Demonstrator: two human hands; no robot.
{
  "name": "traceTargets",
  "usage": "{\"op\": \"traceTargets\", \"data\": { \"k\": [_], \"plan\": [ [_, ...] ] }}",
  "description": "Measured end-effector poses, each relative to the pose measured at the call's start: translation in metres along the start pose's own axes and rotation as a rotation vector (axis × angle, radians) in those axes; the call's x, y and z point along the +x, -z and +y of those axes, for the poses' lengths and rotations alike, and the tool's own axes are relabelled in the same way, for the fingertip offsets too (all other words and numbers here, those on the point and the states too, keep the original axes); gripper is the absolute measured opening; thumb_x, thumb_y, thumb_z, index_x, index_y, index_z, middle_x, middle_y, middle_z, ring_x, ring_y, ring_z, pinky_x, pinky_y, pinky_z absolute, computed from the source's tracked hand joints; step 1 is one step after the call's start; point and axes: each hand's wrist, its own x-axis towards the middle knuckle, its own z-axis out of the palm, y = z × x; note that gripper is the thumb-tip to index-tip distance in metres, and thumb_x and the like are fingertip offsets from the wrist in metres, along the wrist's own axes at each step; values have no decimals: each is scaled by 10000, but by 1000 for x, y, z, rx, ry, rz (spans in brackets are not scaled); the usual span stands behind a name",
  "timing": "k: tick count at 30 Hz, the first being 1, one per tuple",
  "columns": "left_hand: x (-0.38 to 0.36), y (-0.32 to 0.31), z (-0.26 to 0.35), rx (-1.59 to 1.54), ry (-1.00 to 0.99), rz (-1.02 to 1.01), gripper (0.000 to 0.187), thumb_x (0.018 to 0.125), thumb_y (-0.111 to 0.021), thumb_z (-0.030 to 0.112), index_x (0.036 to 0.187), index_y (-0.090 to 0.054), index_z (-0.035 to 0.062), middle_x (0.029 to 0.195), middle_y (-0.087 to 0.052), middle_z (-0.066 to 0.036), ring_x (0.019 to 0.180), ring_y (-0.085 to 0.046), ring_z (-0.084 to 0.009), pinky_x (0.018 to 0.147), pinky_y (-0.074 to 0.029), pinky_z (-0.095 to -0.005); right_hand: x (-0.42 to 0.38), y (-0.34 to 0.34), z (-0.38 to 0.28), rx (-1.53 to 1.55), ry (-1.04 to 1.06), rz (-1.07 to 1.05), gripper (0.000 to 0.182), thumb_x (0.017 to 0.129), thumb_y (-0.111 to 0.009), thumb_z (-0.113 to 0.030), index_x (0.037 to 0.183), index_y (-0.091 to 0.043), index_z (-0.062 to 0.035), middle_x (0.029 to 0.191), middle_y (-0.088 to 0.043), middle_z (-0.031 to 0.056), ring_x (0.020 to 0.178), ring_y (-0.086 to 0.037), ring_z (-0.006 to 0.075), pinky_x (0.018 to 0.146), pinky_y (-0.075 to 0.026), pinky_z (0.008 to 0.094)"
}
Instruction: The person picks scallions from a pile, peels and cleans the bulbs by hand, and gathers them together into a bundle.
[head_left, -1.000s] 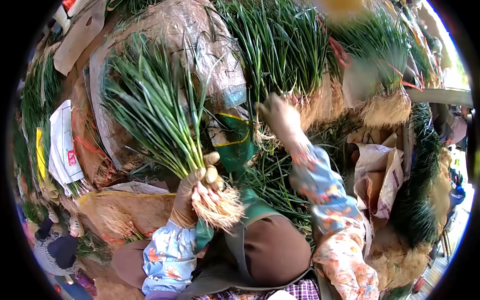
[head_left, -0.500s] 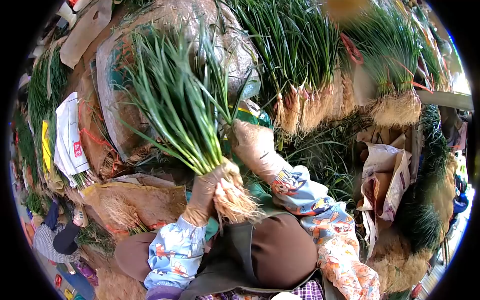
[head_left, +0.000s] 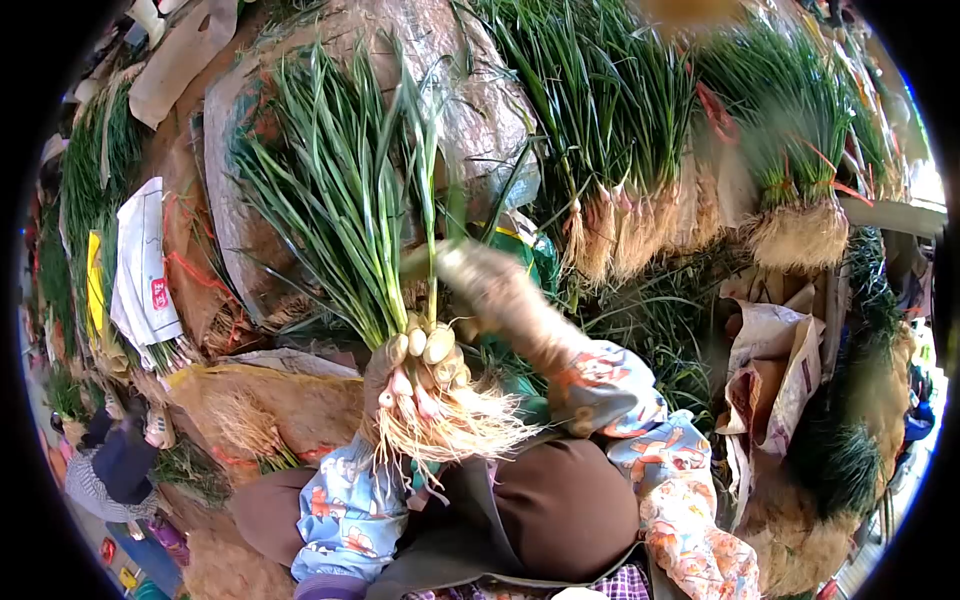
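Loose green leaves [head_left: 665, 340] litter the ground of a crowded produce area, among plastic-wrapped bales [head_left: 380, 40] and brown sacking [head_left: 300, 405]. Slightly right of centre, a bunch of green garlic [head_left: 350, 210] is held up in front of the brown-clad knee [head_left: 570, 505]. Its long axis runs steeply up the view, leaning left: the leaves fan toward the upper left, while the pinkish bulbs and pale roots [head_left: 450, 420] hang at the lower end and spread to the right, toward the wearer.

The left hand [head_left: 378, 372] is closed around the lower stems, just above the roots. The right hand [head_left: 490, 285], blurred, reaches in beside the stems from the right; how far its fingers are open, and whether they grip the stalk next to them, cannot be told.

Beyond, upright garlic plants [head_left: 620, 110] stand in a row, roots down, with red-tied bundles [head_left: 800, 170] to their right. An open-topped sack [head_left: 780, 375] lies at the right, a white printed sack [head_left: 145, 265] at the left, and another person [head_left: 125, 465] is at the lower left.
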Motion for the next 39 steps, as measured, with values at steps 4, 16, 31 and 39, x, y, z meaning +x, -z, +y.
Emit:
{"op": "traceTargets", "data": {
  "k": [4,16,31,39],
  "plan": [
    [-4,14,9,8,22,32,203,886,-474,286,921,-490,87,946,-502,-74,871,-500,-201,779,-423,-369,-10,-6,38,-401,456,-61,255,896,-455,-266,979,-541,-41,735,-578,79,607,-523,206,569,-440,293],
    [-10,6,17,121,95,223,423,822,-566,255,1175,-414,78,835,-494,-72,685,-496,-168,656,-460,-335,-46,141,49,-1271,-180,-61,266,852,-486,-343,921,-585,-106,785,-612,83,696,-601,205,596,-500,327],
    [18,-9,-13,644,109,521,338,769,-641,230,997,-511,17,729,-581,-141,530,-575,-211,504,-521,-307,-2,31,21,-234,-346,136,289,817,-609,-289,915,-601,-18,646,-562,3,510,-505,80,418,-385,217],
    [11,-11,-3,641,123,606,319,779,-613,286,926,-533,14,678,-587,-117,601,-601,-180,488,-498,-260,3,20,31,-925,378,203,147,826,-572,-204,819,-579,-57,674,-590,102,542,-573,225,498,-455,313]
  ]
}}
